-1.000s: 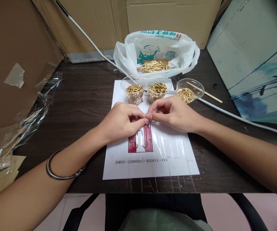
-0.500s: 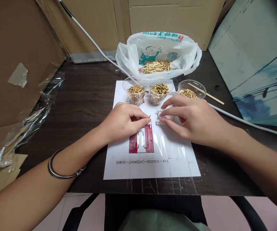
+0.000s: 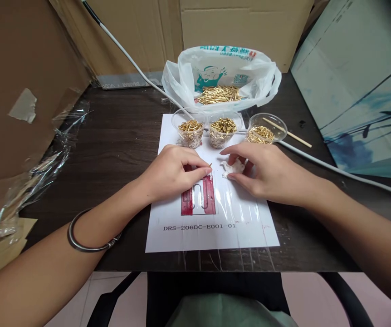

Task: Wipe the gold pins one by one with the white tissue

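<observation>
The left hand (image 3: 175, 175) pinches a small gold pin (image 3: 210, 165) between thumb and forefinger, its tip poking up past them. To the right of that pinch, the right hand (image 3: 266, 170) curves its thumb and fingers around a crumpled white tissue (image 3: 233, 168), forefinger reaching out above it; whether it grips the tissue or only touches it, I cannot tell. Under both hands lies a printed white sheet (image 3: 250, 234), its red-marked diagram (image 3: 209, 200) just below the left fingertips. Beyond the hands stand three clear cups (image 3: 217, 138) of gold pieces, and farther off, a white plastic bag (image 3: 265, 88) holding more.
</observation>
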